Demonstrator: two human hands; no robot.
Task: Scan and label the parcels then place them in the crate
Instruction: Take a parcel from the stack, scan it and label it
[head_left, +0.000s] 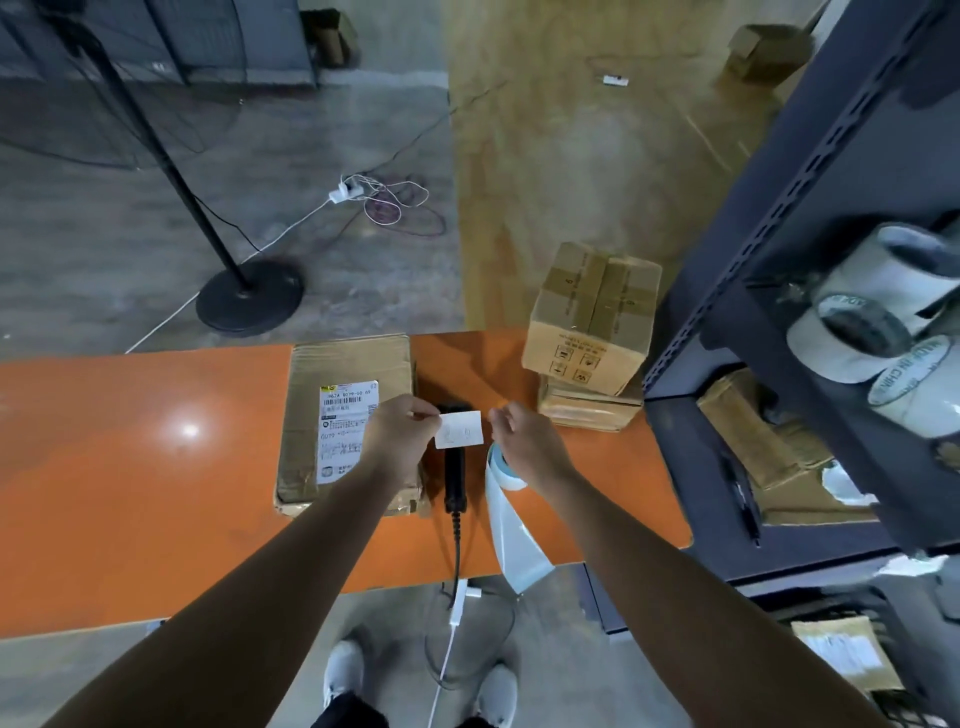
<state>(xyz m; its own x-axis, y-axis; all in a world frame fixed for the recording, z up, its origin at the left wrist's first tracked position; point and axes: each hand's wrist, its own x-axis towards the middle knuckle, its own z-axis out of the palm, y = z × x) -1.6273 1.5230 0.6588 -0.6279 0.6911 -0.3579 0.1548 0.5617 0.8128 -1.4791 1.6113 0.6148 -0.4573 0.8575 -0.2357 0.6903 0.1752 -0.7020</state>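
Over the scanner, the left hand pinches a faintly marked white label.

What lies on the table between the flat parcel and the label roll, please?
The black scanner lies there on the orange table, shown in the head view.

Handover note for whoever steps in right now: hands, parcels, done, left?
Left hand: pinches the left edge of a small white label, held above the scanner.
Right hand: fingertips curled at the label's right edge; contact unclear.
Flat parcel lies on the orange table, left of the scanner; label roll lies right of it. Two stacked boxes sit at the table's far right.
Done: label is off the roll. Scan status not visible.
Left: stick the label on the parcel, then crate it. No crate in view.
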